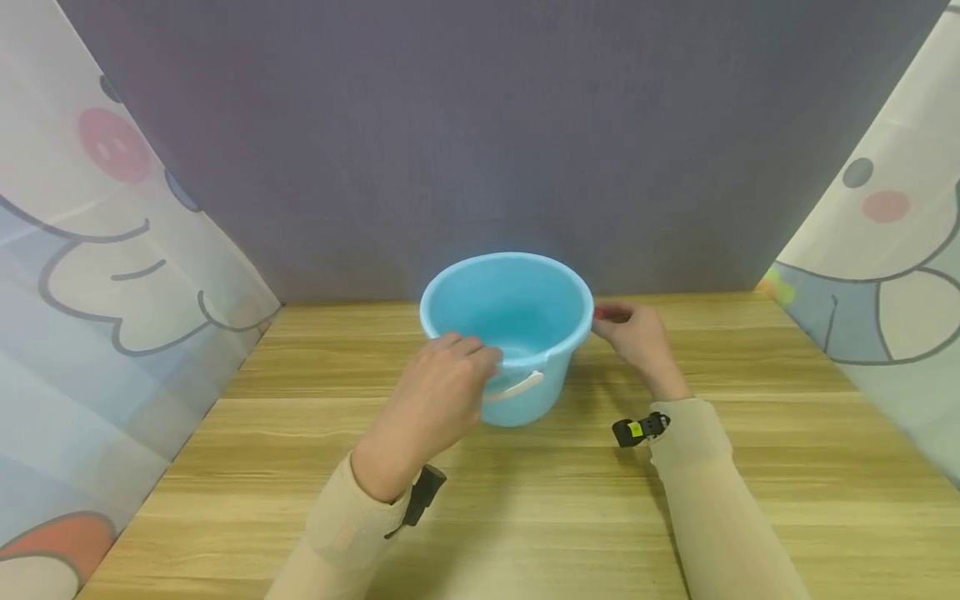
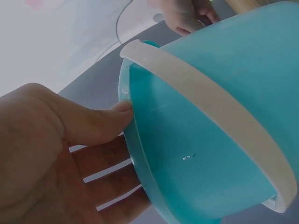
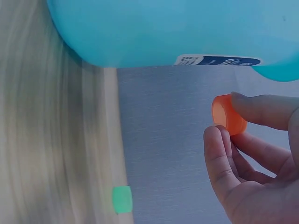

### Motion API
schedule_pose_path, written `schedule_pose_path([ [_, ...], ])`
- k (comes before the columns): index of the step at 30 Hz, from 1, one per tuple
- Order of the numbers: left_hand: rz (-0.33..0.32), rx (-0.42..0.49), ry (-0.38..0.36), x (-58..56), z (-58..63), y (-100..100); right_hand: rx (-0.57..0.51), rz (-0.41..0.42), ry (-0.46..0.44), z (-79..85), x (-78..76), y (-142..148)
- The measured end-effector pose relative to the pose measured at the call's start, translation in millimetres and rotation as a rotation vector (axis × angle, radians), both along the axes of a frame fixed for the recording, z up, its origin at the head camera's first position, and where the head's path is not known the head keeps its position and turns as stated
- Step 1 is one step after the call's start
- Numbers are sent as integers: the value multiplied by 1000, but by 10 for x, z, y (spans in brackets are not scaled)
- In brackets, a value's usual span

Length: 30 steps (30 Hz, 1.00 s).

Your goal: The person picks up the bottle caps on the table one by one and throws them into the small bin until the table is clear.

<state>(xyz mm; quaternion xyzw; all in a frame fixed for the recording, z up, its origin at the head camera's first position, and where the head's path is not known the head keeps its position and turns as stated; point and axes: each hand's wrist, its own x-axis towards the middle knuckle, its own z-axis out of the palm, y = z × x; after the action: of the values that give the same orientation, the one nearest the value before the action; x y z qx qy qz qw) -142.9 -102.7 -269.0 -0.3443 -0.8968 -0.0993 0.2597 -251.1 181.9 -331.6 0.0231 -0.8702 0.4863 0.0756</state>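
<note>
A light blue plastic bucket [image 1: 504, 287] stands on the wooden table near the back wall, its mouth facing up and toward me. My left hand [image 1: 438, 392] grips the bucket's near rim; in the left wrist view its thumb shows against one side of the rim and its fingers on the other. The white handle [image 2: 205, 91] hangs down the near side. Just right of the bucket, my right hand [image 1: 639, 340] pinches a short orange cylinder [image 3: 229, 115] between thumb and fingertips, outside the bucket wall.
A small green piece [image 3: 122, 199] sits at the table's back edge in the right wrist view. A dark grey wall [image 1: 510, 125] rises behind the table [image 1: 315, 433]. Cartoon-printed curtains flank it, the left one [image 1: 90, 350] and the right one [image 1: 892, 275].
</note>
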Motion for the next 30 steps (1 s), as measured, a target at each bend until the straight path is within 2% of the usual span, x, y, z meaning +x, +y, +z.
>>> schedule_pose_path([
  [9,-10,5,10,4,15,2,20,-18,108,128,72,-9],
  [20,-5,3,8,9,7,-8,-44,-59,128,226,150,-45],
  [30,-8,5,1,8,19,-3,-41,-77,175,333,212,-42],
])
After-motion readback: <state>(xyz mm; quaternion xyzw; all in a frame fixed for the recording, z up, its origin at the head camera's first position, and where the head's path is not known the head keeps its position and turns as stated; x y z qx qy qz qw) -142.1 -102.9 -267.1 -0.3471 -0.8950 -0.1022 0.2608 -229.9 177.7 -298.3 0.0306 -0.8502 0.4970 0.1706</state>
